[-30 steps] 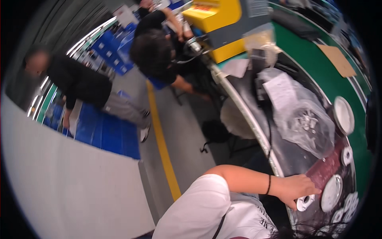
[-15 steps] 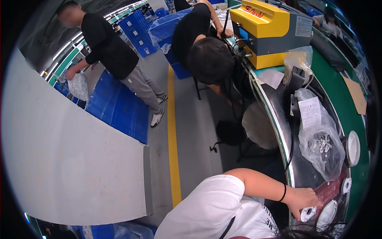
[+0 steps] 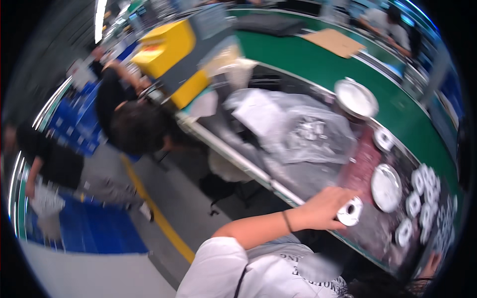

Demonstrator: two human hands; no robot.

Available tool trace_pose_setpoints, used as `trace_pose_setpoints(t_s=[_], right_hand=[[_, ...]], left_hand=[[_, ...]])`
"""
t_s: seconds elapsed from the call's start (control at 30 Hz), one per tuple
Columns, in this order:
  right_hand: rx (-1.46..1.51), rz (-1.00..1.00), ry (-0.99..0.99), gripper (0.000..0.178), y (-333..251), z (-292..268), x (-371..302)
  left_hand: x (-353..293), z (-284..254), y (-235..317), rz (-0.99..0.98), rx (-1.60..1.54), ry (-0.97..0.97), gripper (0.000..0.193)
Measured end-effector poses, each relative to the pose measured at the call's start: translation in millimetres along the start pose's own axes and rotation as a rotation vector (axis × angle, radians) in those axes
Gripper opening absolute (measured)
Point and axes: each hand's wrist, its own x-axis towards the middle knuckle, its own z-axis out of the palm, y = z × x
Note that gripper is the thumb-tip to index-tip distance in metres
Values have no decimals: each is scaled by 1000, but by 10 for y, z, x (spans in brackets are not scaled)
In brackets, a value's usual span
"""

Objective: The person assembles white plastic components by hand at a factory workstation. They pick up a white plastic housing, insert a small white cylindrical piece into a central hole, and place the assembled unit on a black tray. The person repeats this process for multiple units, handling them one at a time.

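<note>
- Left hand [image 3: 320, 209]: fingers and thumb pinching a white round part [image 3: 343, 215] with a dark central hole, at the near side of the table [image 3: 375, 241]
- Right hand [image 3: 433, 263]: partly in view at the near right; cannot tell how its fingers stand
- Just right of the pinched part, a white dish [image 3: 386, 187]
- Farther right, more white parts [image 3: 413, 204]
- On the far side, a clear bag [image 3: 285, 146] of small pale pieces

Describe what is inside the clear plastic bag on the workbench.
The clear plastic bag holds small pale parts, too blurred to count. A white paper sheet covers part of its left side, hiding whatever lies beneath.
</note>
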Motion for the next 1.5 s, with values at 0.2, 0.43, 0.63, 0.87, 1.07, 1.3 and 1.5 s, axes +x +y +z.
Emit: trace_pose_setpoints(t_s=[0.2,0.43,0.63,0.87,1.07,1.3,1.5], right_hand=[[946,-9,-523,36,-1833,1479,-1075],[1159,298,-859,26,-2477,2076,-1286],[1063,303,-854,25,-2470,2164,-1277],[394,-1087,-516,26,-2514,2195,-1051],[340,-1263,-465,24,-2491,2312,-1045],[230,-1335,-483,26,-2484,2247,-1056],[206,-1353,-499,25,-2436,2231,-1044]], left_hand=[[114,37,32,-110,82,-165,82],[45,84,92,-107,203,-151,95],[55,159,115,-74,204,-155,99],[77,135,107,-55,165,-176,102],[125,76,124,-99,83,-216,99],[116,67,92,-109,76,-262,75],[115,88,93,-90,91,-243,68]])
